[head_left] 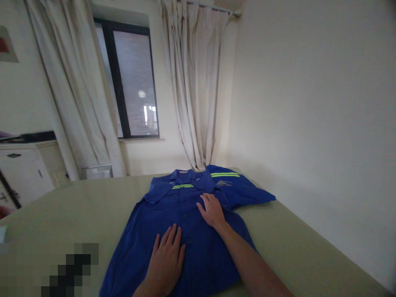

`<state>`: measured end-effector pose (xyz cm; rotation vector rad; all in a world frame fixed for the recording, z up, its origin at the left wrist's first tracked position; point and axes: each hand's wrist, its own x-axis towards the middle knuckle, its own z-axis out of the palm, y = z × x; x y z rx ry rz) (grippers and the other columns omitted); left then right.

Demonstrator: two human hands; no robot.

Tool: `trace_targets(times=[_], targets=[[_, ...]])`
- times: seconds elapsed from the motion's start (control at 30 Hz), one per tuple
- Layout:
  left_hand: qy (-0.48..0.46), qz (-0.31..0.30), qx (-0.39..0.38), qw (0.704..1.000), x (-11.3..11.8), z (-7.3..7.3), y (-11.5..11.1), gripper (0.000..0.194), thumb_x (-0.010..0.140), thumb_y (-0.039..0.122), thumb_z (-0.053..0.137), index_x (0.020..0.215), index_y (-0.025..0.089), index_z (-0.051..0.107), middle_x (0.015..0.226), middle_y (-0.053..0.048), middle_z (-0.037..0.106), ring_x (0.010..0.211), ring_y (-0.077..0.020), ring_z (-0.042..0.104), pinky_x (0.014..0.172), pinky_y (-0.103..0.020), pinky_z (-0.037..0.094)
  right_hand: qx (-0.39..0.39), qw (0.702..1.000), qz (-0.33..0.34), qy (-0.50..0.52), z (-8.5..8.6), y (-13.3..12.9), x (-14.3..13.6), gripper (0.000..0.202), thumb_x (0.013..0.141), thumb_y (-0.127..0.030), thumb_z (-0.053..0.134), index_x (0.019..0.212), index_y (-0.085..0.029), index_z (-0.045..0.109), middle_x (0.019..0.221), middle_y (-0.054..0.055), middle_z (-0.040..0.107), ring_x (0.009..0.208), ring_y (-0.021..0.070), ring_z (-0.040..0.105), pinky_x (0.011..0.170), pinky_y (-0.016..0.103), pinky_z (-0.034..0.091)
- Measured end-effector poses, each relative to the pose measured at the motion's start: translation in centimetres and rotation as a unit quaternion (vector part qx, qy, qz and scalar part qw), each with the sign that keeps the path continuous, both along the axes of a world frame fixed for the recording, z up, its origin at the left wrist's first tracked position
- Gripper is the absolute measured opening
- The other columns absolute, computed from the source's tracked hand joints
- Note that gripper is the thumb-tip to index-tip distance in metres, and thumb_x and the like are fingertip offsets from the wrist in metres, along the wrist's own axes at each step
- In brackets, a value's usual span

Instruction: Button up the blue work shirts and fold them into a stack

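Note:
A blue work shirt (198, 247) with a collar and a buttoned front lies spread on the table, its collar end away from me. Yellow-green stripes cross its upper part. My left hand (165, 258) rests flat on the lower left of the front, fingers apart. Higher up and right of the buttons, my right hand (211, 209) lies on the cloth with its fingers spread. Beyond it, at the shirt's upper right, is more blue cloth (247, 192) with a yellow-green stripe and a grey print; whether it is a separate garment I cannot tell.
The pale green table (77, 210) meets a bare wall (315, 107) on the right. Behind it hang beige curtains (198, 82) beside a dark-framed window (136, 82). A white cabinet (23, 165) stands at the left. A pixelated patch hides the lower left corner.

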<state>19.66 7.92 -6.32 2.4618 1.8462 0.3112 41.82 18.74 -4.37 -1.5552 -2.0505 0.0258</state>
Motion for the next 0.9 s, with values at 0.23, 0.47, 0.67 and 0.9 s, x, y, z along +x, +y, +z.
trace_targets(times=[0.23, 0.47, 0.67, 0.9], targets=[[0.003, -0.005, 0.015, 1.0, -1.4, -0.2, 1.1, 0.053, 0.101, 0.031, 0.032, 0.153, 0.029, 0.045, 0.163, -0.006, 0.039, 0.152, -0.0305, 0.032, 0.122, -0.059, 0.024, -0.002, 0.97, 0.239, 0.037, 1.7, -7.9, -1.8, 0.018, 0.098, -0.037, 0.061, 0.105, -0.02, 0.065, 0.097, 0.004, 0.067, 0.089, 0.0184, 0.06, 0.084, 0.029, 0.045], [-0.112, -0.091, 0.073, 0.987, -1.7, 0.8, 0.4, 0.031, 0.097, 0.028, 0.047, 0.116, 0.029, 0.071, 0.132, -0.005, 0.067, 0.126, -0.0257, 0.058, 0.113, -0.047, 0.041, -0.036, 0.95, 0.308, -0.048, -0.1, -13.8, -1.7, 0.02, 0.09, -0.037, 0.072, 0.105, -0.023, 0.069, 0.106, 0.002, 0.069, 0.098, 0.0184, 0.061, 0.087, 0.027, 0.045], [-0.226, -0.067, -0.03, 0.971, -1.3, 1.3, -1.8, 0.044, 0.1, 0.053, 0.042, 0.084, 0.025, 0.072, 0.096, -0.006, 0.073, 0.1, -0.025, 0.066, 0.1, -0.038, 0.046, -0.02, 0.96, 0.278, -0.033, -0.6, -13.4, -1.8, 0.013, 0.098, -0.027, 0.058, 0.096, -0.021, 0.069, 0.096, 0.003, 0.068, 0.089, 0.0167, 0.061, 0.08, 0.025, 0.045], [-0.346, -0.059, -0.181, 0.919, -1.0, 2.2, -1.5, 0.04, 0.092, 0.056, 0.052, 0.09, 0.02, 0.072, 0.085, -0.002, 0.072, 0.083, -0.0204, 0.063, 0.073, -0.027, 0.045, 0.004, 0.968, 0.228, 0.101, -0.8, -13.4, -1.7, 0.014, 0.103, -0.028, 0.056, 0.095, -0.021, 0.065, 0.093, 0.002, 0.067, 0.086, 0.0153, 0.063, 0.078, 0.023, 0.046]])
